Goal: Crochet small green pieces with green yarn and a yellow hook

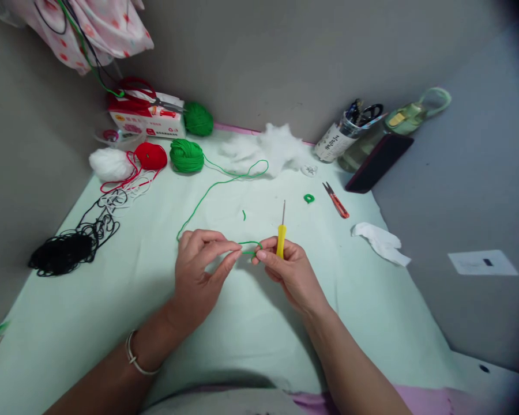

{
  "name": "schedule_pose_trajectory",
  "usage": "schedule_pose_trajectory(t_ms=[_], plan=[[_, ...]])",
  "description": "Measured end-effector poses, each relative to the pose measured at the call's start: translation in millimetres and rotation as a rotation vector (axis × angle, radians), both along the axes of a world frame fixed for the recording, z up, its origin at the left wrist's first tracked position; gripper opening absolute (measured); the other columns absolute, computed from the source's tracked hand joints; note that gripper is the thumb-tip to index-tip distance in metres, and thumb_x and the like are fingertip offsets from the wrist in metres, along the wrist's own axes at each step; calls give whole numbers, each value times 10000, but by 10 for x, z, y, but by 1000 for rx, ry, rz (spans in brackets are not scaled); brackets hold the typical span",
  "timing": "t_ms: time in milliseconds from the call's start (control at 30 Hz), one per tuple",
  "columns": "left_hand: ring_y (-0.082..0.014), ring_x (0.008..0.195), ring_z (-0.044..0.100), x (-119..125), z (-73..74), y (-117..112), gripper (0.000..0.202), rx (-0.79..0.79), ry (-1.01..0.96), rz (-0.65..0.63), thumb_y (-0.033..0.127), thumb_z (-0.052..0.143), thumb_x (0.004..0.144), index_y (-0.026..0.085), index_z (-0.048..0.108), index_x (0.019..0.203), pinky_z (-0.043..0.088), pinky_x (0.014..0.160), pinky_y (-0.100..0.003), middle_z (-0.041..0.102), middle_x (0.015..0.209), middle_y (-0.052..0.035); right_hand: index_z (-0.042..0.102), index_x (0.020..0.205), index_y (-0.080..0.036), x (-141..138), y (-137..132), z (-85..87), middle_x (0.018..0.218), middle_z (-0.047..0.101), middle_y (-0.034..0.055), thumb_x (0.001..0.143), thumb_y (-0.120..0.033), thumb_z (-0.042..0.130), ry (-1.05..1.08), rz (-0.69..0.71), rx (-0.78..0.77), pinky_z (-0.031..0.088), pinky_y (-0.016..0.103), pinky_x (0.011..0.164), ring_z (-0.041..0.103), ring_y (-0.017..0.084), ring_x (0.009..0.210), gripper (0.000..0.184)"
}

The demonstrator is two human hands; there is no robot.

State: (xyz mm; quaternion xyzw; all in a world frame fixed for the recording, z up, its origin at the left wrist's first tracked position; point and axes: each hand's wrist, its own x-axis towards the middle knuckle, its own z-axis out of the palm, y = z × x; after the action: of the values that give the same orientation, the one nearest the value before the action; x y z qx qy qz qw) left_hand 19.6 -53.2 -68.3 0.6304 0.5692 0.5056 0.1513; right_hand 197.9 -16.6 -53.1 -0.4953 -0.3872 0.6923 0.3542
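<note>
Between my two hands runs a loop of green yarn (249,242). My left hand (204,262) pinches one side of it between thumb and fingertips. My right hand (288,265) pinches the other side, and also keeps a yellow-handled crochet hook (281,233) among its fingers, its thin metal shaft pointing away from me. From my left hand the strand trails back to a green yarn ball (187,155). A short green yarn scrap (244,215) lies just beyond my hands. To the right of the hook sits a small green crocheted ring (308,198).
Orange thread snips (337,202) and a crumpled tissue (381,242) lie at right. White stuffing (281,147), a pen holder (335,141), a bottle (404,121) and a phone (378,164) line the back. Black yarn (63,252), red yarn (150,156) and white yarn (110,164) are at left.
</note>
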Motion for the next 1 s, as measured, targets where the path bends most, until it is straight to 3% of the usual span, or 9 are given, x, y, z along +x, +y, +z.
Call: schedule_pose_trajectory(t_ms=[67, 200, 367, 633, 833, 1000], plan=[[-190, 833, 588, 21, 0, 1, 91, -37, -17, -59, 262, 674, 923, 273, 764, 930, 450, 791, -369, 673, 853, -19, 707, 820, -179, -3, -3, -12, 661, 684, -15, 727, -393, 853, 2, 17, 14, 162, 241, 436, 277, 38, 443, 275], [-219, 910, 616, 64, -46, 21, 98, -123, -63, -108, 339, 693, 905, 292, 778, 919, 447, 866, -399, 728, 914, -30, 716, 816, -182, -7, -16, -37, 629, 643, -30, 720, -401, 856, -19, 22, 46, 178, 243, 446, 287, 46, 458, 277], [-207, 876, 624, 84, -68, 30, 60, -196, -252, -161, 265, 722, 861, 260, 744, 805, 471, 826, -355, 704, 827, -18, 717, 802, -186, -6, -31, -50, 675, 644, -27, 718, -407, 861, -70, 16, 51, 199, 240, 457, 307, 49, 485, 277], [-148, 704, 612, 131, -9, 4, 104, -550, -586, -235, 292, 668, 874, 216, 685, 804, 478, 703, -279, 690, 728, 20, 718, 747, -183, -49, -21, -34, 572, 557, -46, 653, -410, 890, -20, -19, 21, 177, 245, 454, 273, 50, 470, 300], [-152, 744, 628, 135, -42, 20, 121, -641, -730, -256, 330, 707, 841, 210, 715, 841, 503, 734, -286, 719, 783, -2, 710, 741, -182, -57, -19, -11, 583, 559, -49, 627, -415, 898, 18, -35, -6, 180, 243, 445, 258, 45, 459, 321], [-160, 789, 644, 142, -47, 27, 103, -622, -707, -240, 306, 753, 796, 214, 730, 836, 495, 763, -286, 736, 822, -4, 709, 740, -180, -50, -12, -26, 701, 639, -21, 629, -397, 899, 57, -56, -35, 194, 245, 448, 270, 38, 464, 309]])
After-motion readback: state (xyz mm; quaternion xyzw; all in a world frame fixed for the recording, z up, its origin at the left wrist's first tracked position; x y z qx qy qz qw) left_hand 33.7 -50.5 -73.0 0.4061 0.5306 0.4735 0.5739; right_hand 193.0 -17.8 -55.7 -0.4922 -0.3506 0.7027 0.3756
